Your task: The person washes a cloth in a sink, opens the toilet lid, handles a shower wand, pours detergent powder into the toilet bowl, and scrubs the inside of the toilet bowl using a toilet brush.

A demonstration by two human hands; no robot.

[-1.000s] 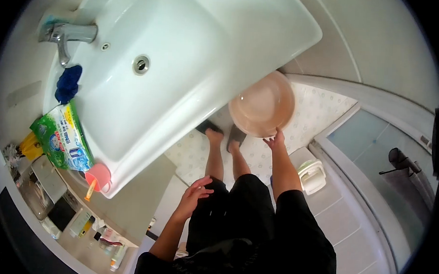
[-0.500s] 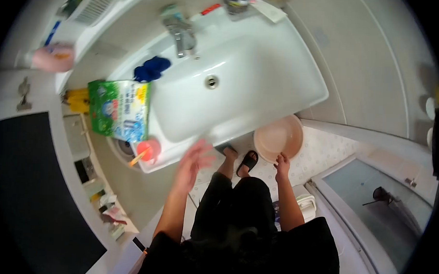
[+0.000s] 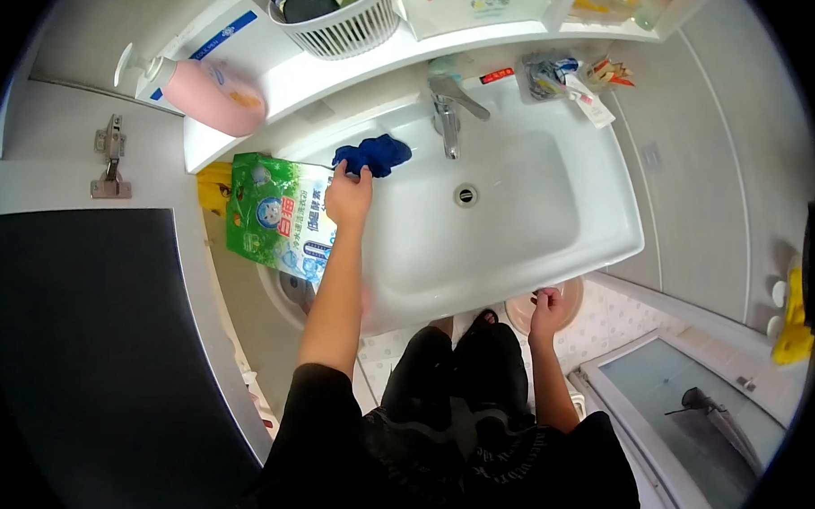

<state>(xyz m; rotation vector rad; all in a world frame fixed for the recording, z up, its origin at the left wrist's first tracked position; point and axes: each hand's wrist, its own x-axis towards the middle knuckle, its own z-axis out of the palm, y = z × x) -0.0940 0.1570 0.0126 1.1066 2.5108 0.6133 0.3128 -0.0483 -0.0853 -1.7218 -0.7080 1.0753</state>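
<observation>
A dark blue cloth (image 3: 373,155) lies crumpled on the sink's back left edge. My left hand (image 3: 348,197) has its fingertips on the cloth's near left end and looks closed on it. Beside that hand stands a green and white detergent bag (image 3: 279,210), partly covered by my hand and forearm. My right hand (image 3: 546,311) is low, beyond the sink's front edge, with its fingers curled. Whether it holds anything is unclear. Behind it is a pinkish round basin (image 3: 569,305), largely hidden by the sink and the hand.
The white sink (image 3: 517,195) has a chrome faucet (image 3: 448,112) at its back. Above it, a shelf holds a pink pump bottle (image 3: 217,97) and a grey basket (image 3: 348,28). A dark cabinet door (image 3: 90,351) is at left, a glass-panelled door (image 3: 663,380) at right.
My left hand has reached forward from the sink's front to the blue cloth. My right hand has come off the basin's rim and its fingers have curled. The view has shifted left and toward the shelf.
</observation>
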